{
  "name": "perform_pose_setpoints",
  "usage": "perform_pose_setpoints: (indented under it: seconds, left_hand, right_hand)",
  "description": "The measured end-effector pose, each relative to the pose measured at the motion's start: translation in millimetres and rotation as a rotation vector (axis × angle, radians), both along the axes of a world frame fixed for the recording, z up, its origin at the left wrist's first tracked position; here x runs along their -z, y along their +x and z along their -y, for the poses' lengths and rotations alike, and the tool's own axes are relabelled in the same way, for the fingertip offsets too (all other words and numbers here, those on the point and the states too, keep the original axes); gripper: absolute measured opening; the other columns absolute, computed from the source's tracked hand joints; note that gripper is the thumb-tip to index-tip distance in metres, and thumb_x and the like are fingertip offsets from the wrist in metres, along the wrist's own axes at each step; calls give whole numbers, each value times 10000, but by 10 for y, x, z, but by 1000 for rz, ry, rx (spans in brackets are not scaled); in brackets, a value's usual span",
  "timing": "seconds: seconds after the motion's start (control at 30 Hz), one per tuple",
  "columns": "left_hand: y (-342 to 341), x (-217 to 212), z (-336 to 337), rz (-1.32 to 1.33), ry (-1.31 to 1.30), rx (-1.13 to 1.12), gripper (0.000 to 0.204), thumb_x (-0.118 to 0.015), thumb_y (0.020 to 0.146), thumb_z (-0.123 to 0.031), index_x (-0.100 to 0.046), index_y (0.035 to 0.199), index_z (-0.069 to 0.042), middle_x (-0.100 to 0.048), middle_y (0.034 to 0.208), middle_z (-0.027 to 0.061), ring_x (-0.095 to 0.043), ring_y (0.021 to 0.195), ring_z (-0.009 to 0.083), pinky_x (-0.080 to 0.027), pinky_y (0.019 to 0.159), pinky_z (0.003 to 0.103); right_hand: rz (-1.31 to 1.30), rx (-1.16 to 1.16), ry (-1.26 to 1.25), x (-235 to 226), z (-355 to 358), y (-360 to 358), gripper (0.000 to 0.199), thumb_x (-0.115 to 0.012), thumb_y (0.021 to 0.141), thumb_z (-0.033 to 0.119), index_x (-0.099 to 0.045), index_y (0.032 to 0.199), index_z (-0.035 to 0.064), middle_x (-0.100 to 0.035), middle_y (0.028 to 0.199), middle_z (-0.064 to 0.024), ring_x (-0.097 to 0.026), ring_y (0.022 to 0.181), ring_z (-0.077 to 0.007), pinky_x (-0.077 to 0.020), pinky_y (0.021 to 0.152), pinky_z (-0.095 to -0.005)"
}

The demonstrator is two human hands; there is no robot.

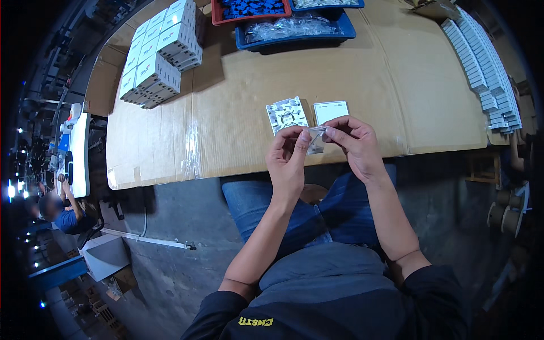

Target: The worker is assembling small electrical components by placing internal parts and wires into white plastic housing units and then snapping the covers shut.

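Note:
Between my two hands, just over the table's near edge, is a small clear plastic bag (pixel 315 146). My left hand (pixel 288 156) pinches its upper left side between thumb and fingers. The other side is pinched by my right hand (pixel 356 146), fingertips close to those of the left. What lies inside the bag is too small to tell. Right behind my hands, on the cardboard, lies a white plastic housing (pixel 287 115) with a round opening in its middle. Beside it to the right is a flat white square cover (pixel 331 111), partly hidden by my right hand.
Cardboard covers the table (pixel 243 90). White boxes (pixel 156 56) are stacked at the far left. At the back stand a red bin (pixel 218 17) of blue parts and a blue bin (pixel 243 42) of clear bags. Rows of white parts (pixel 479 68) line the right side. A person (pixel 71 218) sits far left.

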State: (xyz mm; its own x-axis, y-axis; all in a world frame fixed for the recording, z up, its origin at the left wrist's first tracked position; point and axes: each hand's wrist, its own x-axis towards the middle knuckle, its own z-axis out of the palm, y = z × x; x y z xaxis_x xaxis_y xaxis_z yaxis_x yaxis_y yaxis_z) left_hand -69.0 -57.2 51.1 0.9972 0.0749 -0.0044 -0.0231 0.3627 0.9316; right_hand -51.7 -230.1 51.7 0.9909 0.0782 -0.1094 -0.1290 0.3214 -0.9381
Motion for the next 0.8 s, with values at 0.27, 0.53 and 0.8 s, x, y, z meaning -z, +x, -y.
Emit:
perform_pose_setpoints:
  seconds: [0.27,0.53,0.8]
  left_hand:
    - [15,71,-19,11,-3,-40,160,-671,1049,-138,-660,1149,-14,-666,1018,8,-597,930,69,-486,856,241]
    - [17,65,-18,11,54,-56,127,-648,1055,-106,-645,1142,-14,-653,997,4,-584,909,65,-478,834,230]
    - [-17,55,20,16,66,-66,107,-644,1055,-95,-639,1126,-16,-651,973,3,-584,889,65,-479,813,230]
  right_hand:
    - [2,-19,95,-22,-128,-11,136,-724,975,45,-722,1090,-28,-740,974,-65,-694,909,-126,-563,876,-283]
    - [12,19,67,-13,-167,-31,138,-738,967,45,-731,1083,-29,-738,953,-61,-688,881,-120,-562,849,-272]
    - [45,40,78,3,-187,-57,125,-732,971,49,-730,1070,-28,-732,945,-54,-682,874,-114,-554,845,-265]
